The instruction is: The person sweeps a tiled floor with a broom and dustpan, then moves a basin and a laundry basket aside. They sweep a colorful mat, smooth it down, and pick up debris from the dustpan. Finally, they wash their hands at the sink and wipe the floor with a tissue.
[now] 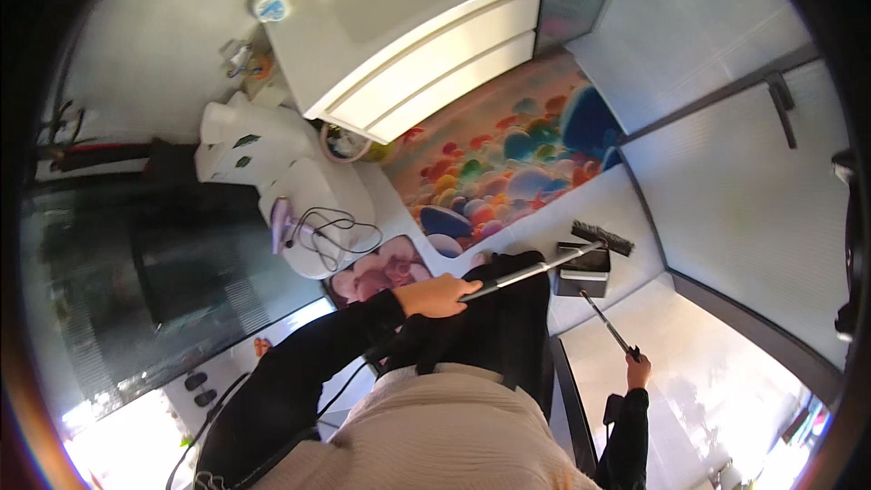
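From here: left hand (434,297) wrapped tight on broom (531,272) handle; right hand (638,370) gripping dustpan (582,278) handle. Broom head by pan's far right side.

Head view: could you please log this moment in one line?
left hand: grips broom; right hand: grips dustpan; broom head: by dustpan, contact unclear; hair dryer: on toilet

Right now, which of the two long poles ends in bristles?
The silver pole in the left hand: it ends at the dark brush head. The other pole, in the right hand, leads to the dustpan.
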Demonstrator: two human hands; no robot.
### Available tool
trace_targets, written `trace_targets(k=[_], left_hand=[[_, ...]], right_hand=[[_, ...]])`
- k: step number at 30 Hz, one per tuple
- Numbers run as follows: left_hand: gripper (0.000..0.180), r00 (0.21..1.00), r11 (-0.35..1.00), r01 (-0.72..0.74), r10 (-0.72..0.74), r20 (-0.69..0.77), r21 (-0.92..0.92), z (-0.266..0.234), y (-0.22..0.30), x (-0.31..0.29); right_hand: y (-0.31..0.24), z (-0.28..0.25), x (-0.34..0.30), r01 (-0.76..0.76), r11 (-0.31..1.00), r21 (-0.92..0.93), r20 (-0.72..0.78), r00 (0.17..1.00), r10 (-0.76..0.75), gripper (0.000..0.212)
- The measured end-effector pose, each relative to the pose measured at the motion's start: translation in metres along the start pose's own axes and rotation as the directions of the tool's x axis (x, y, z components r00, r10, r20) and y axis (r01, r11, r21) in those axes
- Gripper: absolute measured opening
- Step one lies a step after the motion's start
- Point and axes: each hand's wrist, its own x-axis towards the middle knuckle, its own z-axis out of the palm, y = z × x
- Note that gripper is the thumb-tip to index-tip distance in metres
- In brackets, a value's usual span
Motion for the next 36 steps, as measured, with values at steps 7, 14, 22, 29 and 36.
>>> trace_targets(k=[7, 14, 22, 29, 36], left_hand=[[0.062, 1.000, 0.999, 0.031, -0.031, -0.005, 0.044, -0.004, -0.043, -0.027], [0.066, 0.995, 0.996, -0.078, 0.081, -0.052, 0.048, 0.006, -0.066, 0.051], [0.065, 0.994, 0.913, -0.110, 0.097, 0.053, 0.392, 0.074, -0.227, 0.218], [0.070, 0.993, 0.952, -0.071, 0.039, 0.110, 0.297, 0.191, -0.417, 0.322], [0.060, 0.945, 0.977, -0.213, 0.208, 0.251, -0.011, 0.278, -0.542, 0.420]], right_hand=[[-0.077, -0.002, -0.017, -0.097, 0.957, -0.274, -0.255, 0.967, 0.024, 0.070], [-0.149, 0.054, 0.024, 0.396, 0.917, -0.039, -0.097, 0.912, -0.398, 0.051], [-0.129, 0.213, 0.197, 0.356, 0.934, 0.020, 0.184, 0.917, -0.354, 0.028], [-0.159, 0.330, 0.338, 0.358, 0.920, 0.159, 0.198, 0.902, -0.385, 0.028], [-0.188, 0.425, 0.448, 0.285, 0.924, 0.254, 0.365, 0.857, -0.364, 0.037]])
